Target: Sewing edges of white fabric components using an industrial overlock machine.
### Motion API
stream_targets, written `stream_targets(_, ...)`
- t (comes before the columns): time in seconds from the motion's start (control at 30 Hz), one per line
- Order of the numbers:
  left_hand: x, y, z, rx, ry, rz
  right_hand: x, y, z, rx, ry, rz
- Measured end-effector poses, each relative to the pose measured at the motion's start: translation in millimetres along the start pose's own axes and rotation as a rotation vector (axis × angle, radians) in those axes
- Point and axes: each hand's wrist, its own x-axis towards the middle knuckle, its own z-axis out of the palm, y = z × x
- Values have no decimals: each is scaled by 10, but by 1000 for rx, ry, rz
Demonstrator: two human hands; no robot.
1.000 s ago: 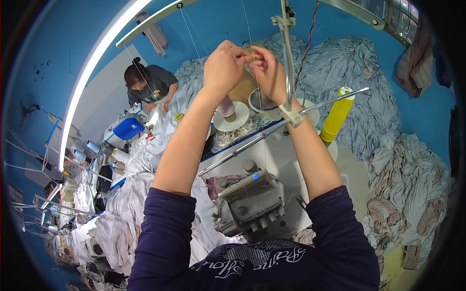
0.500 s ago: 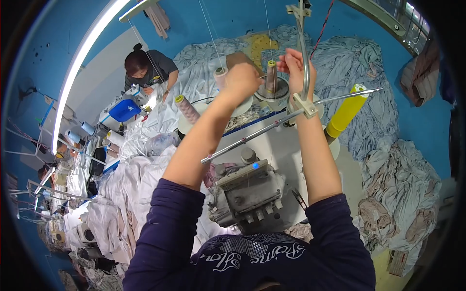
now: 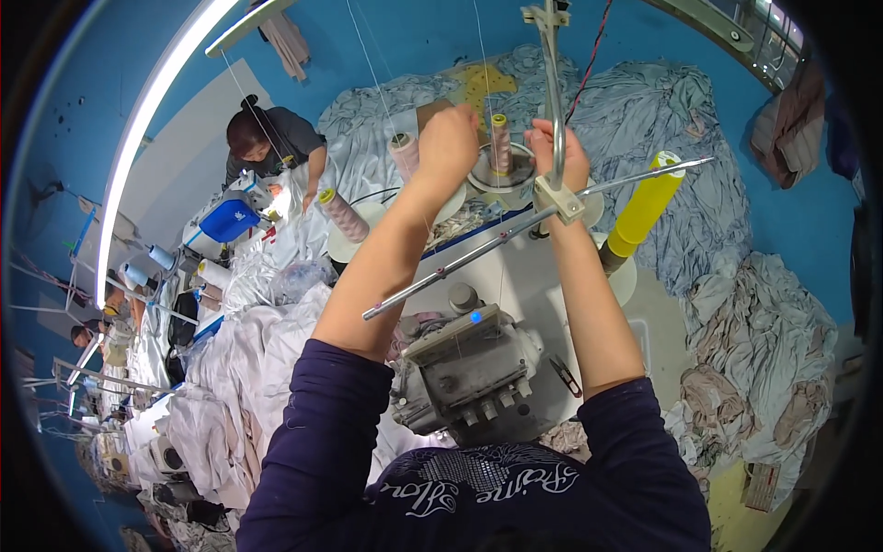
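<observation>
At twelve o'clock above the machine [image 3: 469, 368], both hands work at the pink cone [image 3: 499, 143] on the thread stand [image 3: 552, 120]. Left hand [image 3: 448, 138] seems pinched on fine thread; right hand [image 3: 563, 156] wraps the pole, fingers curled. Keeping the thread taut and clear of neighbouring cones would help.

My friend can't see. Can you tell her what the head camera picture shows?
A person's left hand and right hand reach up beside a pinkish thread cone, above a grey sewing machine. A tall yellow thread cone stands to the right, with piles of pale cloth around.
</observation>
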Motion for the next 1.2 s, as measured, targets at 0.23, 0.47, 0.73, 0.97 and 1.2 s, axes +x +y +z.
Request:
stream_targets(0.23, 261, 162, -477, -71, 165, 279, 225, -322, 343, -69, -137, -292)
stream_targets(0.47, 336, 185, -812, 44, 112, 475, 515, -351, 478, -170, -384, -219)
stream_targets(0.73, 366, 159, -975, 136, 144, 524, 551, -546, 568, -396, -378, -159)
stream_targets(0.97, 492, 100, -1057, 160, 231, 503, 678, -365, 647, -264, -234, -231)
stream_targets(1.2, 830, 122, -1213, 89, 357, 420, 840, -446, 1038, -201, 224, -707)
